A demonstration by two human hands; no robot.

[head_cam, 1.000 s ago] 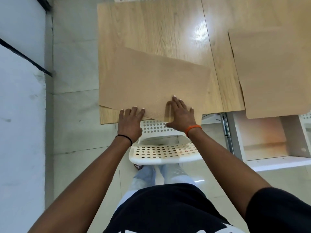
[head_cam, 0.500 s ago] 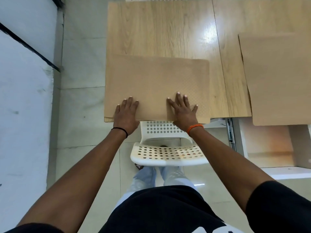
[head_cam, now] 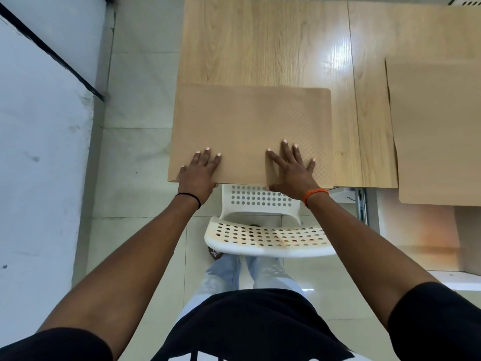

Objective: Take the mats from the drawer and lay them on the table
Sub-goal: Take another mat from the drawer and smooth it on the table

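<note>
A tan textured mat (head_cam: 250, 126) lies on the left part of the wooden table (head_cam: 260, 43), its edges square with the table's and its near edge at the table's front edge. My left hand (head_cam: 197, 175) and my right hand (head_cam: 291, 168) rest on the mat's near edge. On both hands the fingers are spread on top and the thumbs are tucked under the edge. A second tan mat (head_cam: 437, 131) lies on the table at the right, overhanging the front edge. Below it the white drawer (head_cam: 416, 230) stands open.
A white perforated chair (head_cam: 265, 238) stands between me and the table, under the mat's near edge. A metal drawer rail (head_cam: 362, 204) shows left of the open drawer. A pale wall (head_cam: 39, 152) runs along the left of the tiled floor.
The mat turned from a slanted position to square with the table and slid slightly left. Both hands stayed on its near edge and spread further apart.
</note>
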